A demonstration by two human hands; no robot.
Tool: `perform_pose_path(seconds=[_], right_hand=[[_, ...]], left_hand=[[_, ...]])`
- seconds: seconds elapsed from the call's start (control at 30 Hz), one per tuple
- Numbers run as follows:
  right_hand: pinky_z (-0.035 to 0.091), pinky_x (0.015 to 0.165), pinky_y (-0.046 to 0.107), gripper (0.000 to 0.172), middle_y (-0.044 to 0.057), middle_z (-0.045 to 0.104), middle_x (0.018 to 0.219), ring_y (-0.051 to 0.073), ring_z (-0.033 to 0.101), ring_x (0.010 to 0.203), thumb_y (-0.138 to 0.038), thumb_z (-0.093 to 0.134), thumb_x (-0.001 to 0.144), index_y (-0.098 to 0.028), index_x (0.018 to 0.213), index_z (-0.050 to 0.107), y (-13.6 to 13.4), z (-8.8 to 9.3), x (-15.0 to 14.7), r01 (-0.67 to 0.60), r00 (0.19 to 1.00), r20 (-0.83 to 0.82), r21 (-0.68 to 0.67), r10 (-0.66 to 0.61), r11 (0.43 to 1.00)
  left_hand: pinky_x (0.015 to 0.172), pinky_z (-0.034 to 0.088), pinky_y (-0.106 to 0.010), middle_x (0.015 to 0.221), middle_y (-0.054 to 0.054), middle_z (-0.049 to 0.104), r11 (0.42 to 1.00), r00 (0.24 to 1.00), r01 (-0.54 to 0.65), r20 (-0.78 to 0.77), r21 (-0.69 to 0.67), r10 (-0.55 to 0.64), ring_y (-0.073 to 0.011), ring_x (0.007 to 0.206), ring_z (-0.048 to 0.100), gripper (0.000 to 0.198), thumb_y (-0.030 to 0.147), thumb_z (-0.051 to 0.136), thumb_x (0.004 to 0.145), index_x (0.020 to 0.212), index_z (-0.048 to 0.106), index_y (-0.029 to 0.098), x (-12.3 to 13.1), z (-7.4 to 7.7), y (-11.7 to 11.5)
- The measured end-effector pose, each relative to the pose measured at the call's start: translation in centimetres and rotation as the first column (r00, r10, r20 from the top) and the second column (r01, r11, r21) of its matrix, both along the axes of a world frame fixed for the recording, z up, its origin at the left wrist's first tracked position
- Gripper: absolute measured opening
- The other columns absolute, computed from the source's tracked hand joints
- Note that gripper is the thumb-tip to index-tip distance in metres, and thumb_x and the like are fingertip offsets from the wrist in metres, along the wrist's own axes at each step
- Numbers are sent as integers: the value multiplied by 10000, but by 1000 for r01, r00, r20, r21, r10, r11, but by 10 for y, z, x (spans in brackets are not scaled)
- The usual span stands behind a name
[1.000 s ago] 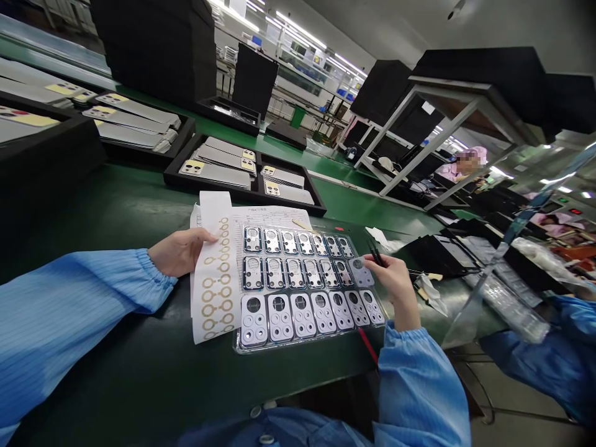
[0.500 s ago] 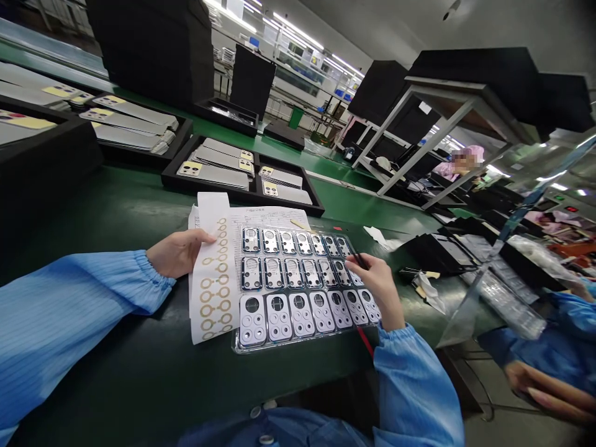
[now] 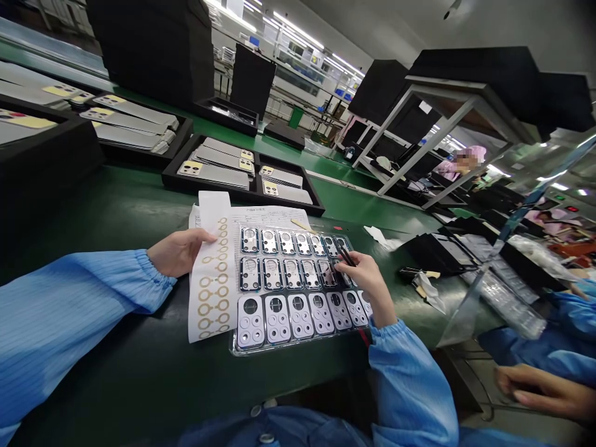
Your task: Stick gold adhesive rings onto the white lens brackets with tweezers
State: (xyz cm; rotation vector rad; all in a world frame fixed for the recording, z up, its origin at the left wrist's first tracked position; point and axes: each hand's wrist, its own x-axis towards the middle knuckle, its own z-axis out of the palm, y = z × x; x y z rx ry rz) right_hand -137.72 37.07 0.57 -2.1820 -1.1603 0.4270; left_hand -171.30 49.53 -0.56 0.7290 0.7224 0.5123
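Observation:
My left hand (image 3: 174,253) pinches the edge of a white backing sheet (image 3: 213,211) between thumb and fingers. Gold ring-shaped stickers (image 3: 205,297) run in rows down this sheet. My right hand (image 3: 370,282) is closed round dark tweezers (image 3: 345,254) above the right side of a clear plastic tray (image 3: 261,351). Two rows of silver plates with dark edges (image 3: 272,273) fill the tray's upper part. Pale lilac camera covers with round holes (image 3: 251,320) line its near row. The tweezer tips are too small to make out, and my fingers hide some pieces.
Beneath the tray lies a printed form (image 3: 265,214). Black boxes (image 3: 284,205) of pale panels stand behind and to the left. Crumpled scraps (image 3: 428,292) and clear packaging (image 3: 507,295) lie to the right. Another person's hand (image 3: 544,388) is at the lower right.
My right hand and the tweezers have moved a little left over the tray. My left hand has hardly moved with the sheet. The other person's hand at the lower right has shifted left.

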Motion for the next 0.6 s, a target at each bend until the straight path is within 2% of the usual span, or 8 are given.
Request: perform_pose_path(seconds=[0.17, 0.3, 0.4, 0.53, 0.6], right_hand=[[386, 589, 271, 280, 58, 651, 706, 194, 568, 671, -314, 586, 593, -130, 788, 668, -5, 6, 14, 83, 996, 40, 55, -85, 995], [384, 577, 271, 260, 47, 656, 672, 195, 573, 646, -311, 593, 584, -138, 759, 676, -5, 2, 21, 94, 994, 47, 39, -96, 995], [385, 590, 278, 196, 45, 659, 643, 210, 587, 659, -284, 611, 565, -145, 690, 673, -5, -1, 21, 92, 994, 65, 15, -93, 996], [398, 609, 295, 181, 64, 660, 673, 229, 592, 692, -302, 617, 586, -144, 669, 645, -8, 5, 14, 84, 990, 111, 39, -88, 996], [411, 626, 295, 197, 65, 661, 709, 221, 593, 708, -318, 606, 614, -145, 703, 636, -9, 9, 5, 44, 992, 115, 51, -50, 998]], left_hand=[[536, 535, -255, 645, -31, 705, 1000, 1000, 10, 11, 10, -10, -197, 514, 649, 598, 181, 540, 663, 1246, 458, 80, 0, 1, -1], [540, 528, -246, 670, -37, 711, 1000, 1000, 3, -8, 0, -3, -194, 519, 651, 611, 162, 491, 689, 1285, 411, 57, 1, 2, -1], [560, 528, -247, 656, -32, 709, 1000, 1000, 7, -14, 2, -7, -197, 538, 656, 618, 161, 473, 700, 1302, 389, 53, 2, 4, -2], [552, 531, -249, 651, -31, 707, 1000, 1000, 5, -31, 8, -4, -196, 558, 658, 597, 178, 473, 702, 1284, 411, 59, 3, 4, -2], [541, 531, -250, 648, -41, 705, 997, 998, 7, -56, 79, -2, -198, 554, 655, 569, 193, 483, 689, 1237, 458, 44, 3, 3, -2]])
